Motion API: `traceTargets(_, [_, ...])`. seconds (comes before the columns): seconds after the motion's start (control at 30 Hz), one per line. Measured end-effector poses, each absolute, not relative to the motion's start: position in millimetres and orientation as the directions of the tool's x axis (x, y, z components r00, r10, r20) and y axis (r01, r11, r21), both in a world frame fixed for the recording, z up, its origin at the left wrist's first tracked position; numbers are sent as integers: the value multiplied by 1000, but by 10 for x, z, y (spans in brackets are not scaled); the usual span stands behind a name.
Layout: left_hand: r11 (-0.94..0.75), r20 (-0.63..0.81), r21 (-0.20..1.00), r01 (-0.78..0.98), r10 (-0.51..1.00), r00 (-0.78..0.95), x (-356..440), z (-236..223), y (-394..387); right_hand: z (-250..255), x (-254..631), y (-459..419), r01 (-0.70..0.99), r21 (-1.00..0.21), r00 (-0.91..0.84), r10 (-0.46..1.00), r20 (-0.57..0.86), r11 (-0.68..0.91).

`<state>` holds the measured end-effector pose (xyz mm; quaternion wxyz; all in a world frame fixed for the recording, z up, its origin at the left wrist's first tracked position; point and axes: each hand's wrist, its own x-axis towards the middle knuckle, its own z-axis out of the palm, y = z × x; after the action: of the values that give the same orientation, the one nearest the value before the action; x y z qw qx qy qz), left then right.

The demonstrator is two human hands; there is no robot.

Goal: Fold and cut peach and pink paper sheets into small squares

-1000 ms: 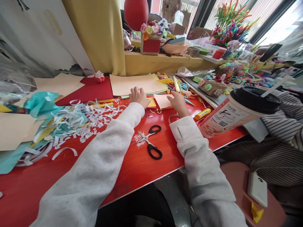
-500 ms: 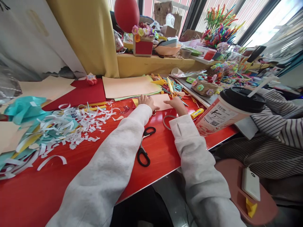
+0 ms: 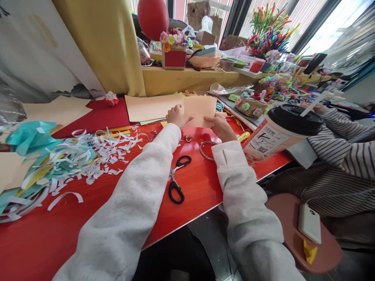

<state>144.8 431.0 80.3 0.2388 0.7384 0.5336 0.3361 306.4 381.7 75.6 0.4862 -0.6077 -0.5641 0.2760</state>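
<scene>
A thin, rectangular, peach-coloured paper sheet is at the far middle of the red, glossy surface, raised off it between both hands, its broad face turned towards the wearer. The left hand grips its left edge and the right hand its lower right corner. On each, the fingers are clamped on the paper, a thumb lying against the near face. Gripping from opposite sides probably keeps so limp a piece flat and facing the eyes.

Just nearer than the sheet sits a small, gold-coloured, rounded trinket; a thin, silvery, round band lies beside the right cuff. Nearer again, metal scissors with black looped handles lie partly behind the left sleeve, handles towards the near edge, seemingly within easy reach.

To the left, curled white paper strips are heaped, leaving the middle fairly free. Far left of the hands, a flat stack of large peach-coloured paper lies against the wall side, perhaps to save room. At right, a tall, pale pink paper cup with a black lid stands beyond the right forearm.
</scene>
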Motion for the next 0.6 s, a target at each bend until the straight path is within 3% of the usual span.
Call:
traceTargets(0.2, [-379, 241, 807, 452, 912, 333, 1474, 840, 4275, 723, 2977, 3829, 306, -905, 194, 911, 364, 296])
traceTargets(0.6, [-389, 268, 845, 367, 902, 339, 1531, 690, 4287, 576, 3013, 3862, 332, -878, 275, 856, 439, 343])
